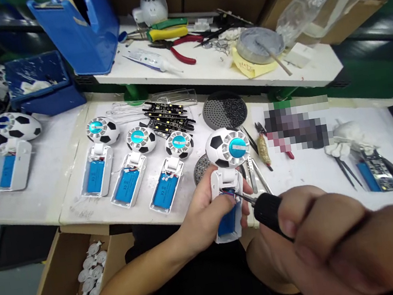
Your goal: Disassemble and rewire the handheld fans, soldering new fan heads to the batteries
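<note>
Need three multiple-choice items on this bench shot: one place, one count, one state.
1. Where are the red-handled pliers?
A) on the upper white shelf
B) in the cardboard box
C) in the left hand

2. Apart from the held one, how many soccer-ball fans lie on the table section directly ahead?
A) one
B) three
C) five

3. The fan in the left hand is:
A) closed up
B) open, blue battery showing
C) lying on the table

1: A, they lie among tools on the shelf.
2: B, three sit in a row, backs open.
3: B, the right hand brings a black-handled tool to the wires above the battery.
</note>
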### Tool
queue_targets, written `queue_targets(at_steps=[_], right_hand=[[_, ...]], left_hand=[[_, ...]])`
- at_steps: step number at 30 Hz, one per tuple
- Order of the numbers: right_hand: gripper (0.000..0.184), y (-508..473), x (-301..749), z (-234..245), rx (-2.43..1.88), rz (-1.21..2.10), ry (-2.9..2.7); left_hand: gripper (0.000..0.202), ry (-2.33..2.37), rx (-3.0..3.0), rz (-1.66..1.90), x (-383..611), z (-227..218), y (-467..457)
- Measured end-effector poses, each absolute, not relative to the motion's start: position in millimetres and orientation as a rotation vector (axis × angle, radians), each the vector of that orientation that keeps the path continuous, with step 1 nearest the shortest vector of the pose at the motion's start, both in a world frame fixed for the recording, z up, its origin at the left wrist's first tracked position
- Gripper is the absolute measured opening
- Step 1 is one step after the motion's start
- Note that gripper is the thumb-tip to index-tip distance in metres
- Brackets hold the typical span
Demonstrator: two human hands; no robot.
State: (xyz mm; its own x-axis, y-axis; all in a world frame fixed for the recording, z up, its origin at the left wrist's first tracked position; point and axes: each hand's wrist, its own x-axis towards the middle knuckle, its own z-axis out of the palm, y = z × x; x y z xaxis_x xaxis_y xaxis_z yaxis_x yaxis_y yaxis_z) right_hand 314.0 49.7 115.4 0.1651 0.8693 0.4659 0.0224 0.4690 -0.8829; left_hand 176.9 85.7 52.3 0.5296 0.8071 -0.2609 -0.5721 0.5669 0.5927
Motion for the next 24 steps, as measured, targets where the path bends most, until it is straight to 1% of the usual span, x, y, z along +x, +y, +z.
queue_targets(at_steps=[2, 3, 8, 13, 14, 19, 22, 24], right_hand=[[0.045, 58.3, 304.0, 121.9, -0.886, 0.726, -1.239], [0.043, 61.5, 301.2, 123.4, -0.844, 0.730, -1.229], [0.018, 62.0, 305.9, 115.5, -0.701, 0.780, -1.219], [0.013, 57.3, 315.9, 112.8, -0.738, 0.866, -1.320], [0.014, 58.2, 315.9, 115.0, -0.748, 0.866, -1.335], [0.034, 65.7, 305.4, 128.5, -0.901, 0.786, -1.332], [0.050, 69.4, 298.0, 132.6, -0.914, 0.702, -1.292], [0.054, 71.3, 296.0, 133.4, -0.913, 0.681, -1.258]], left_hand=[[0.027, 0.562, 0.494, 0.859, 176.5, 54.1, 83.8], [0.026, 0.571, 0.505, 0.854, 176.1, 55.0, 83.5], [0.029, 0.595, 0.547, 0.835, 175.5, 58.4, 85.4], [0.026, 0.575, 0.567, 0.851, 176.4, 63.2, 87.9], [0.026, 0.579, 0.571, 0.848, 176.1, 64.1, 88.2], [0.021, 0.637, 0.672, 0.835, 172.5, 67.1, 89.5], [0.023, 0.651, 0.728, 0.818, 170.7, 68.3, 91.1], [0.024, 0.643, 0.735, 0.809, 170.5, 68.8, 92.2]])
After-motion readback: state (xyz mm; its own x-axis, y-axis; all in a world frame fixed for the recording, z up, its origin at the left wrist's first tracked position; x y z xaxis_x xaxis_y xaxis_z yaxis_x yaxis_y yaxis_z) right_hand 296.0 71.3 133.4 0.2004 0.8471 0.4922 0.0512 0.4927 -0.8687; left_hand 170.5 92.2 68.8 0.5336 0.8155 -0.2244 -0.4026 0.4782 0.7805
